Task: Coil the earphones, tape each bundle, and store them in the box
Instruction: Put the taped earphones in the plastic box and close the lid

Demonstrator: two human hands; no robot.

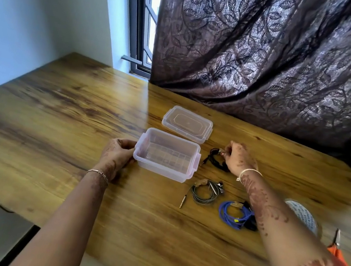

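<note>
On the wooden counter (54, 123), the left hand (119, 155) grips the left end of the clear box (158, 169), thumb and fingers curled round its edge. The box stands open, with its lid (187, 123) flat just behind it. To the right, all outside the box, lie three coils. The right hand (239, 158) pinches the top of the black earphones (216, 160), partly covering them. Nearer are the grey earphones (205, 193), with a tan tape strip and the plug trailing left. Beside them, the blue earphones (233, 213) are also taped and partly hidden by the forearm. Behind that arm a white item (303, 216) bears rows of dark print too blurred to read. An orange-handled tool (335, 245) is cut off by the sleeve.
</note>
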